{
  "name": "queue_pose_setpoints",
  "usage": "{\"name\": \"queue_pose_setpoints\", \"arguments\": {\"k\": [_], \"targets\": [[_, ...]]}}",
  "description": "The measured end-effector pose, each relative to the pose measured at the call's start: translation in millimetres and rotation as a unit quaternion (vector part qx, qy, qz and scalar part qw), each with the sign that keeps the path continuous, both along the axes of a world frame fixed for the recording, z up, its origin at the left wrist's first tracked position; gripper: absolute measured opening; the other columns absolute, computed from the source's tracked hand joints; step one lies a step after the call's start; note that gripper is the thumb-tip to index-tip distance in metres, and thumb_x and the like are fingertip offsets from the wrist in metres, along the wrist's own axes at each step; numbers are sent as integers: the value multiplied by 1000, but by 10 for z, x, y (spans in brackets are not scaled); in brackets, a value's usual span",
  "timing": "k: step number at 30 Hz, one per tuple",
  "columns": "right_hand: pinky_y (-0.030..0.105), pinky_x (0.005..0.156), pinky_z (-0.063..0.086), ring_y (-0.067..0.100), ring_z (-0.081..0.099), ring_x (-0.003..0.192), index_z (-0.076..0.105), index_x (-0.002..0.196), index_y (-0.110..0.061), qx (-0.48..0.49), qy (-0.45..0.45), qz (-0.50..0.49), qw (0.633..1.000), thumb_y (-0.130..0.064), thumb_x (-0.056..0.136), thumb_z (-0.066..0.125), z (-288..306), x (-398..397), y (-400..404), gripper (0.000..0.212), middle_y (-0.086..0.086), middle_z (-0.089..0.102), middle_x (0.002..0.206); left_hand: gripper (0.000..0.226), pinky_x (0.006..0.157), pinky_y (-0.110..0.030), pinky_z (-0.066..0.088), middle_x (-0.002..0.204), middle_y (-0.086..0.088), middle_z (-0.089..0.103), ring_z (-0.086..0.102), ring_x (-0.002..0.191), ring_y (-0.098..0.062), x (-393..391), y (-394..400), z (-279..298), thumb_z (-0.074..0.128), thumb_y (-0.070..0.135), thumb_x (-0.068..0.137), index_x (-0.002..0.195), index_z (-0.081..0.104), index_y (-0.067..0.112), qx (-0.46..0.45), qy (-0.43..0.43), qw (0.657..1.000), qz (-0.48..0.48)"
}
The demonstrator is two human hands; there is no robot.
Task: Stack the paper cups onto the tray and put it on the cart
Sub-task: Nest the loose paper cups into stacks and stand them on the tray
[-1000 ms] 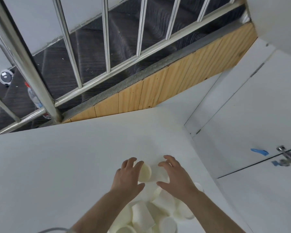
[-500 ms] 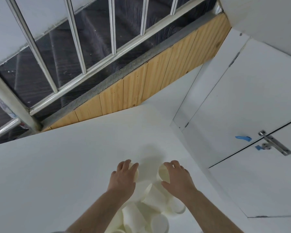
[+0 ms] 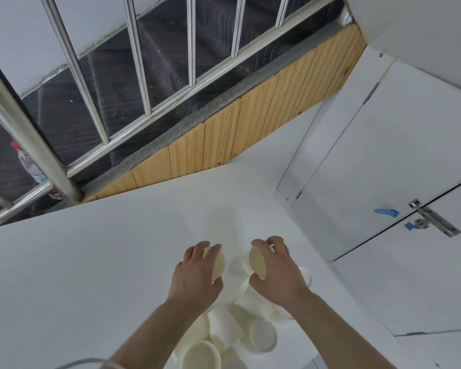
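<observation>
The left hand (image 3: 197, 275) grips one paper cup (image 3: 217, 264) lying sideways, its long axis running left to right and its open mouth facing right. The right hand (image 3: 277, 270) grips a second cup (image 3: 257, 262), also sideways along the same line, its mouth facing left, so the two mouths face each other with a gap between them. Both are held just above the white table (image 3: 91, 275). Below the wrists lies a loose heap of cups (image 3: 240, 334): some on their sides pointing various ways, some upright with mouths up, all showing empty insides. A metal railing (image 3: 133, 75) stands beyond the table.
</observation>
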State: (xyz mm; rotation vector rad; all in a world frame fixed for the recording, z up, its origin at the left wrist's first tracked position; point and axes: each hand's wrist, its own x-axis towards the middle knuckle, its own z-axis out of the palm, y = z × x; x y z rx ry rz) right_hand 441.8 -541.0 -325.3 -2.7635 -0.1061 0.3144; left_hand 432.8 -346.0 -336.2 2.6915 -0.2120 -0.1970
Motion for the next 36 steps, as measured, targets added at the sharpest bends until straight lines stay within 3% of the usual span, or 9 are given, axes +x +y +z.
{"name": "queue_pose_setpoints", "arguments": {"k": [9, 14, 26, 36], "targets": [[21, 78, 46, 14, 34, 127, 37, 141, -32, -19, -60, 45, 997, -32, 84, 60, 261, -450, 294, 62, -5, 28, 138, 64, 94, -27, 44, 148, 10, 25, 28, 134, -15, -582, 265, 269, 53, 33, 87, 144, 26, 32, -17, -34, 999, 31], [29, 83, 51, 17, 35, 127, 39, 141, -31, 1, -85, 71, 994, -29, 83, 61, 384, -880, 440, 63, -4, 31, 138, 64, 92, -27, 43, 148, 11, 24, 27, 134, -14, -1120, 379, 409, 54, 33, 86, 144, 26, 33, -11, -44, 998, 53], [30, 81, 52, 18, 33, 130, 39, 142, -29, 30, -91, 138, 986, -26, 82, 60, 497, -2290, 809, 64, -3, 31, 139, 65, 92, -26, 44, 147, 12, 28, 29, 133, -14, -2771, 744, 608, 57, 33, 84, 143, 30, 33, 4, -58, 992, 113], [28, 79, 49, 15, 32, 131, 36, 143, -33, 44, -93, 195, 975, -26, 83, 59, 645, -2943, 1437, 65, -6, 29, 139, 66, 93, -29, 44, 145, 10, 33, 32, 132, -17, -3554, 1278, 729, 59, 29, 82, 142, 33, 31, -8, -95, 980, 175]]}}
